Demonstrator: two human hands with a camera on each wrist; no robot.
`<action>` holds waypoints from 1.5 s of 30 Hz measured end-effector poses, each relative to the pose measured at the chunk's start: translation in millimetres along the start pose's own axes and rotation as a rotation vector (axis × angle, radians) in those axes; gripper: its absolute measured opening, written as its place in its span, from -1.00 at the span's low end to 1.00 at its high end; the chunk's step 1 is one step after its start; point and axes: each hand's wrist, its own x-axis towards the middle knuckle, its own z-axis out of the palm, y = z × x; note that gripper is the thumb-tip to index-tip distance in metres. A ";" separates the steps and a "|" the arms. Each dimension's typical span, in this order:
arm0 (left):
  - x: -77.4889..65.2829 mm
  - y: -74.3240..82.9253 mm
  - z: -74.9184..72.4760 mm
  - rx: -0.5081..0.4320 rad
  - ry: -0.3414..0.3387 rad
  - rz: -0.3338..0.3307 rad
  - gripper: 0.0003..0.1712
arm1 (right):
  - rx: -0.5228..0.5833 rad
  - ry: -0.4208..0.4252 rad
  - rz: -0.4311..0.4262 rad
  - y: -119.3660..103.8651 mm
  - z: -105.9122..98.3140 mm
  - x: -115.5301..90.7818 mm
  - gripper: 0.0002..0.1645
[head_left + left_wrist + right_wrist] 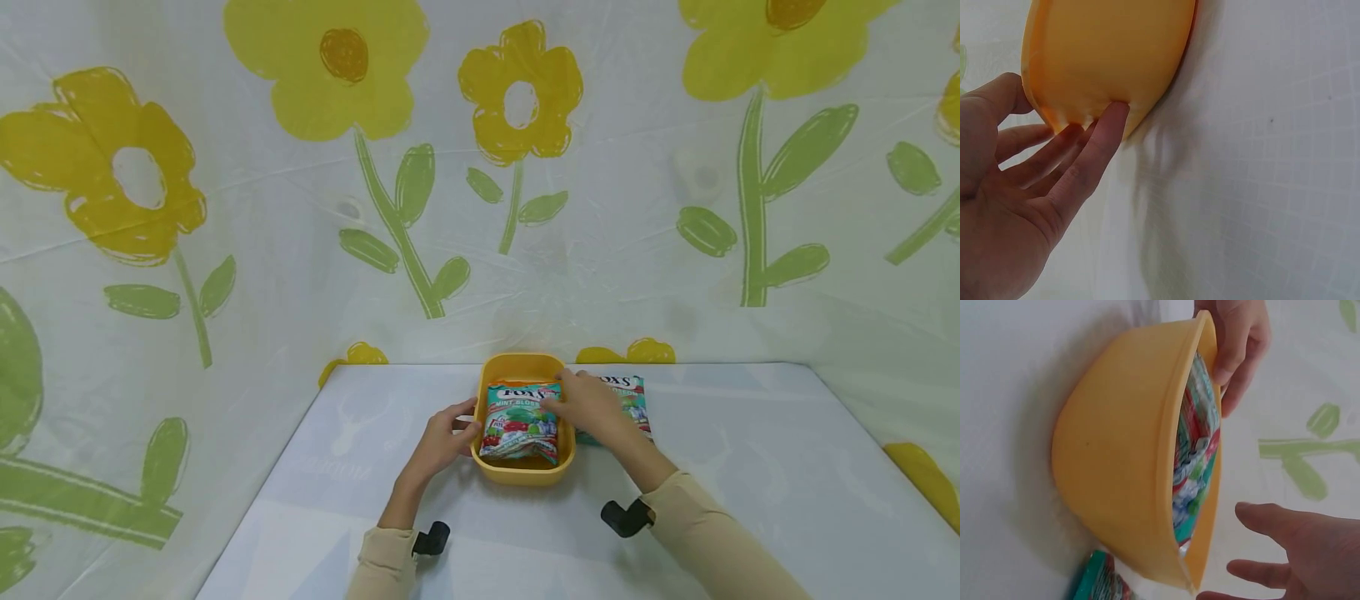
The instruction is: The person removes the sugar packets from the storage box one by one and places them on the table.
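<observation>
My left hand [442,437] is at the left side of the yellow tub [517,477]. Its fingers are spread and mostly straight, and their tips touch the outside of the tub. My right hand [596,408] is over the right edge of the tub, with its fingers spread wide and nothing in them. In the right wrist view, I can see a gap between those fingers and the tub. The tub sits on the white surface [712,467], near the back. Inside it is a shiny candy bag [521,425], lying with its front up. It is green, red and white, and the top says FOX'S. Just right of the tub is a second bag [633,400] with the same kind of colours, lying on the surface. My right hand and arm hide part of it. My sleeves [727,533] are light tan, and there is a small black thing on each wrist. Behind the surface is a big white cloth [615,208] with yellow flowers and green leaves on it.
</observation>
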 end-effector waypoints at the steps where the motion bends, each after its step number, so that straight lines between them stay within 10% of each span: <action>1: -0.2 0.3 0.0 0.003 -0.001 0.000 -0.40 | -0.001 0.000 -0.003 -2.2 0.6 -0.1 -0.26; 45: -0.6 1.2 -0.4 0.034 -0.019 -0.020 -0.41 | 0.012 0.020 0.099 -52.0 44.0 -6.8 -0.25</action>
